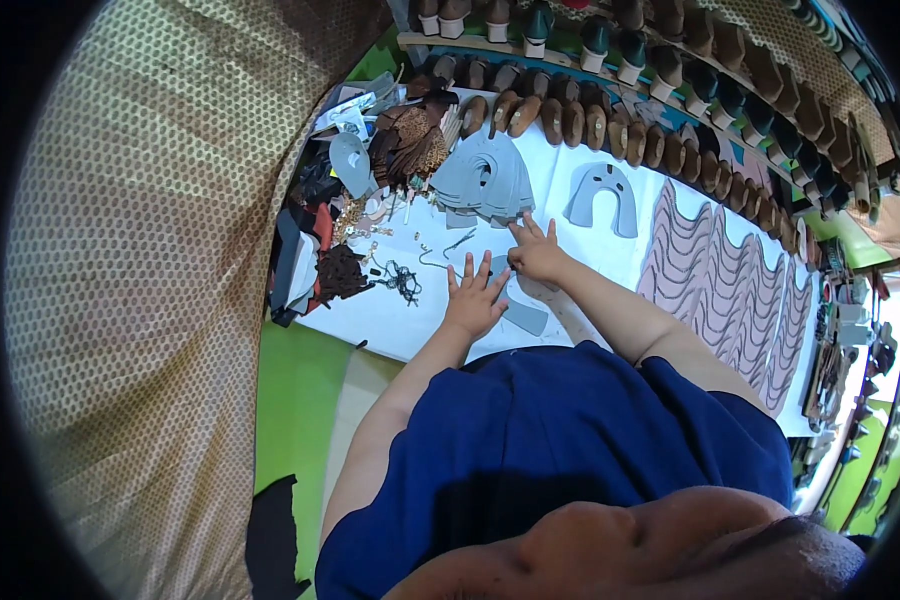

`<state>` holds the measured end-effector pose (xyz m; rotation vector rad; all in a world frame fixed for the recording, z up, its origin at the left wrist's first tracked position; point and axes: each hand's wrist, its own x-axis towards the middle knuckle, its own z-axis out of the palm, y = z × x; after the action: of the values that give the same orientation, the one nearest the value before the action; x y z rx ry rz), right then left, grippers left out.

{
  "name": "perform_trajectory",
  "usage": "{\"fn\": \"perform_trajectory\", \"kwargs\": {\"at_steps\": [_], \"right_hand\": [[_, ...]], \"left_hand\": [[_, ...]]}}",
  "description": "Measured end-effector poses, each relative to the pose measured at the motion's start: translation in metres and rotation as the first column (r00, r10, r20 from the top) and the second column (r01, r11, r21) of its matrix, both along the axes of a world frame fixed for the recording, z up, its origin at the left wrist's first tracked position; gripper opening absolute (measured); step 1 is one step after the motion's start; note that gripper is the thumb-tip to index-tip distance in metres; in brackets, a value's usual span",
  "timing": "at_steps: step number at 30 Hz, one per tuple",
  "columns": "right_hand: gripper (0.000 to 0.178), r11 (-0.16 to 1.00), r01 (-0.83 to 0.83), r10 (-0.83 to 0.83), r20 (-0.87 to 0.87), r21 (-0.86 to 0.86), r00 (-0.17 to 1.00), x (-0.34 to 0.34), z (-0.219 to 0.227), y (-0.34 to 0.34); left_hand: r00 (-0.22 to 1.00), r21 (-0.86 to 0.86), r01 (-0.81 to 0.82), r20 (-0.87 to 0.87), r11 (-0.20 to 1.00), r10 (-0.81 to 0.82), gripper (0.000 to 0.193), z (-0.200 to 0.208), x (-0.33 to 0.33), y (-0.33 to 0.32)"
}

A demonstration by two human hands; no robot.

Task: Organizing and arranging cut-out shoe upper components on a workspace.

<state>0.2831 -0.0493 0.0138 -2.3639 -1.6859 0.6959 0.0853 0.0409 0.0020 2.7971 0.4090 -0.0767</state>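
My left hand (475, 300) lies over the white table with its fingers spread apart, next to a grey cut piece (524, 314) that looks like a shoe upper. That piece lies in front of me, partly covered by my hands. My right hand (538, 254) rests at the piece's far right edge. Several of its fingers stretch out, and their tips come close to a stack of grey U-shaped shoe pieces (505, 180). Whether the right fingertips touch the stack is hard to make out. A single grey U-shaped piece (622, 205) with small cut-outs lies farther right.
Rows of pinkish wavy-edged pieces (715, 290) cover the white table's (600, 258) right side. Dark tangled cords (402, 283), brown scraps (342, 274) and a patterned pile (410, 145) lie left. Shoe lasts (573, 124) line the back, below shelved shoes (595, 45). A patterned curtain (160, 300) hangs left.
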Motion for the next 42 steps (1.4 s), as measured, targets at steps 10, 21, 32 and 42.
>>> {"fn": "perform_trajectory", "kwargs": {"at_steps": [10,21,32,42], "right_hand": [[0.017,0.898,-0.123,0.048,0.183,0.422,0.982,-0.012,-0.044,-0.031],[0.008,0.895,0.123,-0.131,-0.011,0.429,0.991,-0.018,-0.043,-0.020],[0.007,0.859,0.121,-0.118,-0.037,0.497,0.992,-0.017,-0.048,-0.024],[0.031,0.840,-0.184,0.099,0.189,0.510,0.977,-0.012,-0.030,-0.049]], "left_hand": [[0.997,0.010,-0.023,-0.072,1.000,0.024,0.059,-0.006,0.002,0.003],[0.984,0.007,-0.177,0.031,0.984,0.177,0.079,-0.017,0.003,0.009],[0.982,-0.013,-0.188,0.034,0.982,0.188,0.078,-0.016,0.004,0.009],[0.943,-0.115,-0.307,0.094,0.945,0.318,0.055,-0.019,0.005,0.009]]}}
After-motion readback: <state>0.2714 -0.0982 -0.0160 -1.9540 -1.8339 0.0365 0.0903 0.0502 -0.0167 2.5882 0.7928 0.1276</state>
